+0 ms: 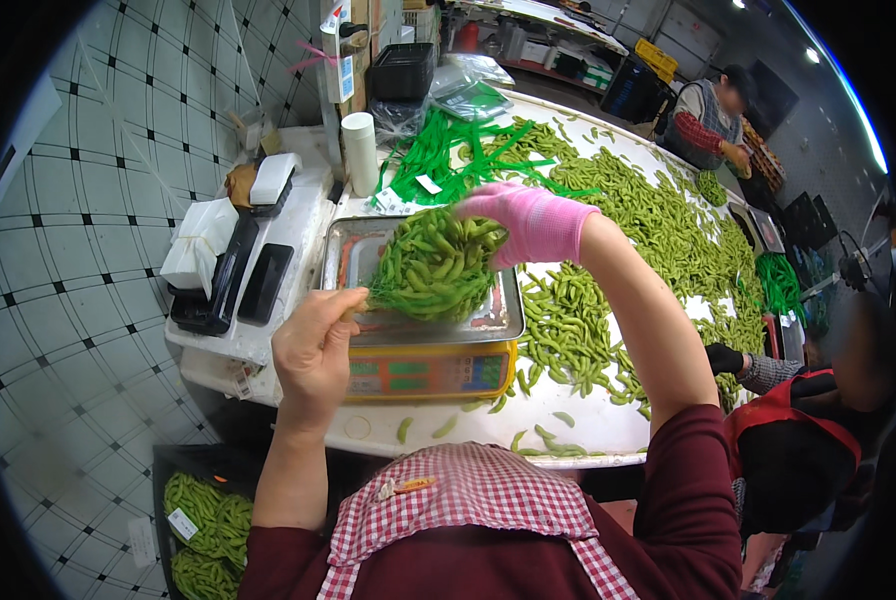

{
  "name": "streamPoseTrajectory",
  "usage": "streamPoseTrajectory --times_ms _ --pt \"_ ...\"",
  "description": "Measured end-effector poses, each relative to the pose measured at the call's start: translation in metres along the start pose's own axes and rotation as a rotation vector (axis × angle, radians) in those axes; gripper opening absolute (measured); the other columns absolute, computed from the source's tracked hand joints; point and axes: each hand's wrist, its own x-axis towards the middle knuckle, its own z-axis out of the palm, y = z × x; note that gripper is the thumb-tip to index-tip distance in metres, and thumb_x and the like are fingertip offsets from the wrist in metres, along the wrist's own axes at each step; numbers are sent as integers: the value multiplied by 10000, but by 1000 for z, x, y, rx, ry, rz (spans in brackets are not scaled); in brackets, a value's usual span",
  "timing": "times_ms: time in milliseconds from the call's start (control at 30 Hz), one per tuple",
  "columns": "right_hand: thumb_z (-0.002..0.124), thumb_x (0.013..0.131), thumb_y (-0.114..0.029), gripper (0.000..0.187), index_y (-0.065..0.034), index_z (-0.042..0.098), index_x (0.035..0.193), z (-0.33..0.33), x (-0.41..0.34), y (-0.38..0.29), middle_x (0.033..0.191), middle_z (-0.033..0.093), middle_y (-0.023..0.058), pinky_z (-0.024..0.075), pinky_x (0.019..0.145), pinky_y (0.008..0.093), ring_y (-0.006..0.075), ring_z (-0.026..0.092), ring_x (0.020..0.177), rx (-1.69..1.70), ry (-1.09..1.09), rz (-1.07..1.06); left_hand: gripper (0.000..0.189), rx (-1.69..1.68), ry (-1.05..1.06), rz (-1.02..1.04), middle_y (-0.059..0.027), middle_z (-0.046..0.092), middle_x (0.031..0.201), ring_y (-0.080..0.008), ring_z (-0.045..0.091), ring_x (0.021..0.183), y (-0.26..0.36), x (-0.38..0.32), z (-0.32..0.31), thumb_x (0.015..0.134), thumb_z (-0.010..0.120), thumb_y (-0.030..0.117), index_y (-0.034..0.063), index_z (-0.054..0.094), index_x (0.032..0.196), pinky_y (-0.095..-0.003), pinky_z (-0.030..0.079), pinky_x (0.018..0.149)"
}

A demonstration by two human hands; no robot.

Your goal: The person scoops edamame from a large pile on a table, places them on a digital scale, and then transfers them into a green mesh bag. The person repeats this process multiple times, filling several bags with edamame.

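A green mesh bag of soybean pods point(440, 266) is over the metal pan point(509, 319) of a yellow digital scale point(429, 373). Bare and pinched, my left hand point(316, 337) grips the gathered end of the net at the bag's left. My right hand point(526, 225), in a pink knit glove, is at the bag's upper right side; its fingertips are blurred, and whether they grip the bag cannot be made out. Loose green pods point(575, 326) lie right of the scale, and green mesh bags point(448, 154) are heaped behind it.
A white cylinder point(360, 154) stands behind the pan. At left are a black phone-like slab point(265, 283) and white labels point(200, 244). A black crate point(164, 480) at lower left holds filled bags. A co-worker point(785, 435) is close at right; another person point(707, 124) stands across the table.
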Motion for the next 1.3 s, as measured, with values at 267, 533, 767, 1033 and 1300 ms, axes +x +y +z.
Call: streamPoseTrajectory --times_ms 267,533,767,1033,1300 --pt "708 755 -150 210 -145 716 965 14 -9 13 980 670 35 396 991 465 264 544 1099 -17 99 -168 134 11 13 -21 -80 639 852 -117 566 658 -1 -3 -6 921 561 -26 -2 657 1012 -227 467 596" --pt "614 862 56 202 -35 564 1034 -25 -15 9 935 591 -4 495 834 244 87 578 890 1039 816 -299 136 31 -64 7 -86 654 871 -125 583 681 4 -6 -4 910 566 -39 3 659 1000 -230 471 605" --pt "644 885 -44 310 -32 559 1183 -36 -52 -15 1010 637 47 498 817 247 118 606 904 984 954 -475 187 27 -76 72 -107 657 812 -179 637 686 13 -7 -8 851 641 -39 -9 647 1035 -272 509 615" --pt "615 902 -38 477 15 460 1350 -9 -98 24 945 611 52 453 674 239 102 541 758 941 1118 -409 255 -67 117 22 -96 649 779 -106 536 637 16 -26 -41 960 560 91 -37 584 1179 -233 459 605" --pt "655 904 -124 439 13 504 1292 97 -134 96 873 575 6 383 499 182 51 490 600 1182 991 242 170 -46 203 -8 -78 658 749 -89 551 619 14 -24 -52 939 577 31 -31 637 1085 -201 454 573"
